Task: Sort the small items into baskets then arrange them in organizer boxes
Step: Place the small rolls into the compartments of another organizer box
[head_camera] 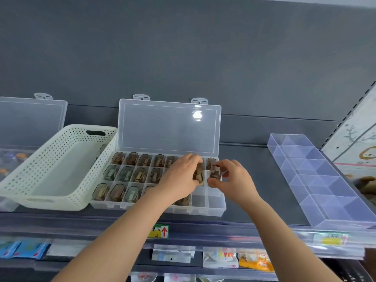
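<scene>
A clear organizer box (217,208) with its lid (168,127) up stands on the grey shelf. Most of its compartments hold small brown capsule-shaped items (118,192). My left hand (181,177) grips a few of these brown items (198,176) over the box's right part. My right hand (232,178) pinches one brown item (215,171) above a compartment near the right end. The front right compartments (215,200) show no items. A white perforated basket (50,165) sits tilted to the left of the box, one item showing at its far right corner.
A long clear blue divider tray (317,180) lies at the right of the shelf. Another clear box (30,119) with its lid up stands at the far left behind the basket. Packets (254,259) hang below the shelf's front rail, which carries a price label (158,231).
</scene>
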The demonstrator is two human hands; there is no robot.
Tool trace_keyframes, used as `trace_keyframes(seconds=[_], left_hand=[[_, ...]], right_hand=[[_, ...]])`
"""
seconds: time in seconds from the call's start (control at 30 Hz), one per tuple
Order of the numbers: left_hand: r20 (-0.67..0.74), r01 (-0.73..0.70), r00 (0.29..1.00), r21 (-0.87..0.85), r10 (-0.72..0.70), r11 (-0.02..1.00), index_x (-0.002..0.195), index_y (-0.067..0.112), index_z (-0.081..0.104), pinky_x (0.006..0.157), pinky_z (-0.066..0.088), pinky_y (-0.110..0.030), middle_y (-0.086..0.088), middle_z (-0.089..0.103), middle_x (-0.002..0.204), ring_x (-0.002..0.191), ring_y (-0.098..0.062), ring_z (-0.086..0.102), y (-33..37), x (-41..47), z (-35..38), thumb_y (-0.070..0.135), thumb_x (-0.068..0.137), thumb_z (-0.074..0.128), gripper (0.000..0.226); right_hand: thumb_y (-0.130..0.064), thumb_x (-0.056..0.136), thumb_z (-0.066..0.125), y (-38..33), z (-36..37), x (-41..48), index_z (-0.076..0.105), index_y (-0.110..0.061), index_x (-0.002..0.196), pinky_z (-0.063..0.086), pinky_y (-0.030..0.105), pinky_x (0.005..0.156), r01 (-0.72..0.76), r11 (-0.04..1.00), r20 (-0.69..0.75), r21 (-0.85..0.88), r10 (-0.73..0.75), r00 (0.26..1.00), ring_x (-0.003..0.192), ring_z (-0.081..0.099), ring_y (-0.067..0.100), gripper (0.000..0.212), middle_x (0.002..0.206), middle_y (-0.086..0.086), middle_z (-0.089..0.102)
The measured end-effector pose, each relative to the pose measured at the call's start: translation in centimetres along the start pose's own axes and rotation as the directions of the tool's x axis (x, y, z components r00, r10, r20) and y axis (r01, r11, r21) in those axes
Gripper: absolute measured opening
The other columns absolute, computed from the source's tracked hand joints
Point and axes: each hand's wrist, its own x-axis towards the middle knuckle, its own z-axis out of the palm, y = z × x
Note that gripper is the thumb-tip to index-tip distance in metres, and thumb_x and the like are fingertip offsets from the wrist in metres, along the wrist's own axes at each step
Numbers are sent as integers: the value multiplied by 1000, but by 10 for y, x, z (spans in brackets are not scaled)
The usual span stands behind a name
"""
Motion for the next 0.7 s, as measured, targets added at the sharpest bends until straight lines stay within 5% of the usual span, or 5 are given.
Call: trace_keyframes(seconds=[0.7], left_hand=[[142, -29, 990, 70, 19, 997, 136, 19, 52, 99, 41, -27, 0, 48, 132, 121, -17, 47, -14, 20, 13, 21, 93, 60, 44]], right_hand=[[-45, 84, 63, 11, 8, 20, 63, -30, 117, 51, 28, 73, 17, 959, 161, -283, 30, 986, 87, 56, 16, 36, 100, -3, 52]])
